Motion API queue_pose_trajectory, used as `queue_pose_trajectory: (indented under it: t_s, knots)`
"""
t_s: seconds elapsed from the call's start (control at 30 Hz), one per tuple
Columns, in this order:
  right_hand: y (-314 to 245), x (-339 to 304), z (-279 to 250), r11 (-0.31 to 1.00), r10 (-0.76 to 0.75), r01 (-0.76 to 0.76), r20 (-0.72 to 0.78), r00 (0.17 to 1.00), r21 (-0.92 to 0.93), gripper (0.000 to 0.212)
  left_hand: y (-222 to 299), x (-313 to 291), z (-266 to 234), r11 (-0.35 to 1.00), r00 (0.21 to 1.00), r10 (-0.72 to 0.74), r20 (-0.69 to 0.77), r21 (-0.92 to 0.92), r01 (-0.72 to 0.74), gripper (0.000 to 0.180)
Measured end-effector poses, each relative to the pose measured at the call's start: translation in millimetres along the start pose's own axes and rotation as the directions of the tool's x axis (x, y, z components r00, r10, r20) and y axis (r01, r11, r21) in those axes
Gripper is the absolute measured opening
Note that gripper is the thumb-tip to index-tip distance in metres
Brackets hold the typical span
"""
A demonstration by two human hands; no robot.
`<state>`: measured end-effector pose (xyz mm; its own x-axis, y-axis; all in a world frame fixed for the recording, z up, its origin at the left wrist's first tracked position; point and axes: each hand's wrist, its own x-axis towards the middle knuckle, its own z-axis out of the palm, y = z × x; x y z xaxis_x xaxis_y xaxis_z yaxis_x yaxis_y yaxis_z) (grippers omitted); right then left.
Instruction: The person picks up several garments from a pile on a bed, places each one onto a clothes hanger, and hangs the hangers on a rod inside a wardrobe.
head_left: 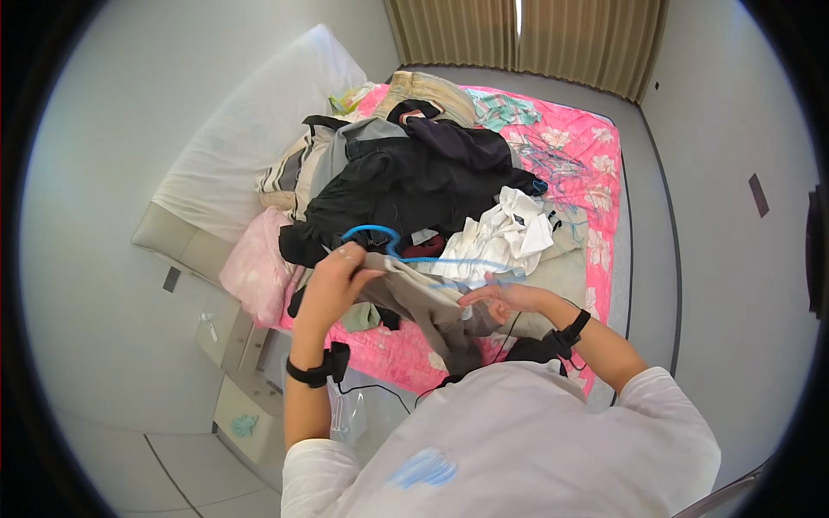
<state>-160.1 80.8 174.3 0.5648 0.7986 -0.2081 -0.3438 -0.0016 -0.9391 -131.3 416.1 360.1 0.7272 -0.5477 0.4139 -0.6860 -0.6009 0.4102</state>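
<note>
My left hand [335, 281] pinches the top edge of a grey-brown garment [419, 304], which hangs down in front of my chest. A blue clothes hanger [449, 261] lies along the garment's far side. Its curved hook [371, 230] rises just beyond my left fingers, and its right end is blurred near my right hand. At the garment's right side is my right hand [505, 299], thumb and forefinger stretched apart and the other fingers partly bent. Whether its fingertips touch cloth or hanger I cannot tell.
A bed with a pink flowered sheet [401, 363] carries a heap of dark clothes [406, 186]. A white shirt [505, 233] and several thin hangers [553, 164] lie to the right. A pink pillow-like bundle [259, 268] and a bedside cabinet [226, 337] are at left.
</note>
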Motion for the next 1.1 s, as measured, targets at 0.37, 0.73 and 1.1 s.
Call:
queue_pose_trajectory:
  t_s: [0.37,0.73,1.1]
  knots:
    - [-75,-27,62,0.385,-0.67,0.049,-0.243,0.701,-0.921,0.013,-41,-88,-12,0.968,0.967,-0.25,0.053,0.027,0.249,0.026]
    - [-99,32,135,0.289,-0.798,0.363,-0.014,0.602,-0.886,0.023,64,-126,-1,0.931,0.935,-0.354,-0.027,-0.107,0.35,0.029]
    - [-160,-35,260,0.197,-0.799,0.462,0.132,0.587,-0.865,0.018,236,-312,-100,0.852,0.763,-0.411,-0.498,0.086,0.516,0.022]
